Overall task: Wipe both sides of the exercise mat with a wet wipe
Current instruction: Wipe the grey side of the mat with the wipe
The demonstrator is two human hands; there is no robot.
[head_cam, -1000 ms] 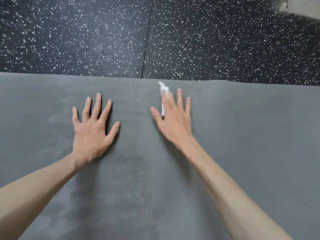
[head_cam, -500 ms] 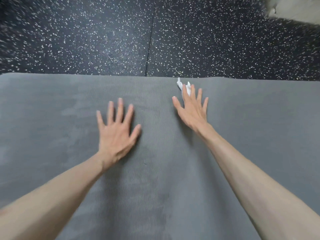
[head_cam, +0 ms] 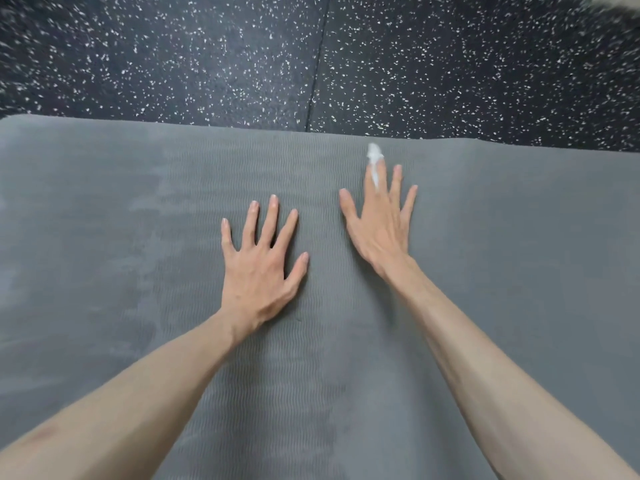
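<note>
The grey ribbed exercise mat (head_cam: 502, 271) lies flat on the floor and fills the lower part of the view. My left hand (head_cam: 259, 261) rests flat on it with fingers spread. My right hand (head_cam: 381, 223) presses flat on the mat near its far edge with straight fingers. A white wet wipe (head_cam: 374, 161) lies under that hand. Only a crumpled tip shows past and between the index and middle fingers. Darker damp patches streak the mat to the left and below the hands.
Black rubber floor with white speckles (head_cam: 207, 57) lies beyond the mat's far edge, with a seam (head_cam: 318, 64) running away from me. A pale blurred object (head_cam: 620, 5) sits at the top right corner.
My right hand has slid back toward me with the wipe under it. My left hand stays flat on the mat. The view has shifted a little.
</note>
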